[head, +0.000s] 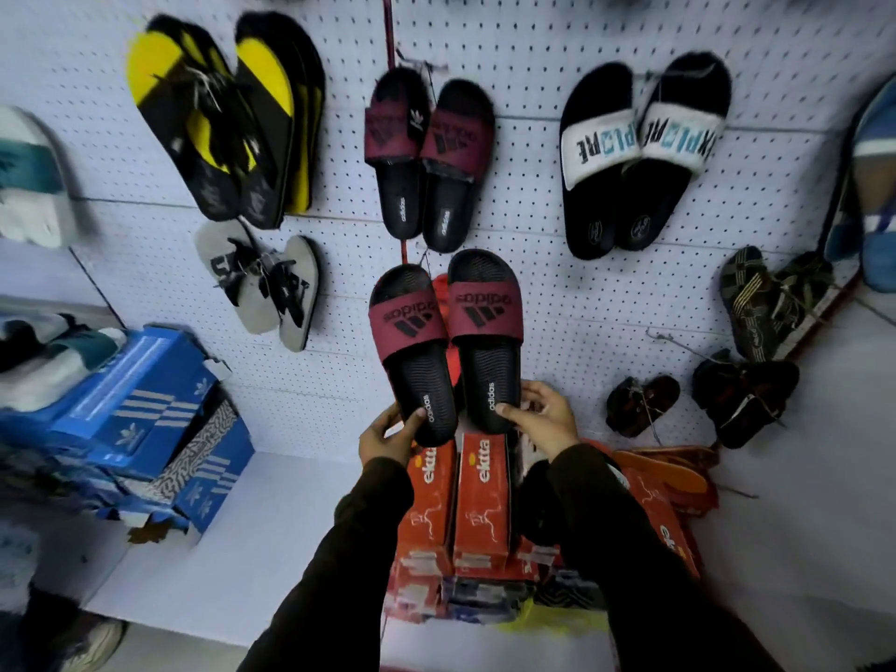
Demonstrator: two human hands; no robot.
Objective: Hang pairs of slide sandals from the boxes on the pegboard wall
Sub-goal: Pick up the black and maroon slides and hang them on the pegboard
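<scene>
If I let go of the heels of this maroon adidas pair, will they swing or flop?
Likely swing: the maroon pair seems to hang from a tie at the toes, with the left hand and right hand steadying the heels. The thick ribbed soles look fairly stiff, so probably little flopping.

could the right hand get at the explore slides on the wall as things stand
Probably not at once: the right hand is gripping one maroon adidas slide. The EXPLORE slides hang up and to its right with bare pegboard between, so the path looks clear once it lets go.

Held slides (446,341) below hung pair (429,157), above boxes (456,502).
</scene>
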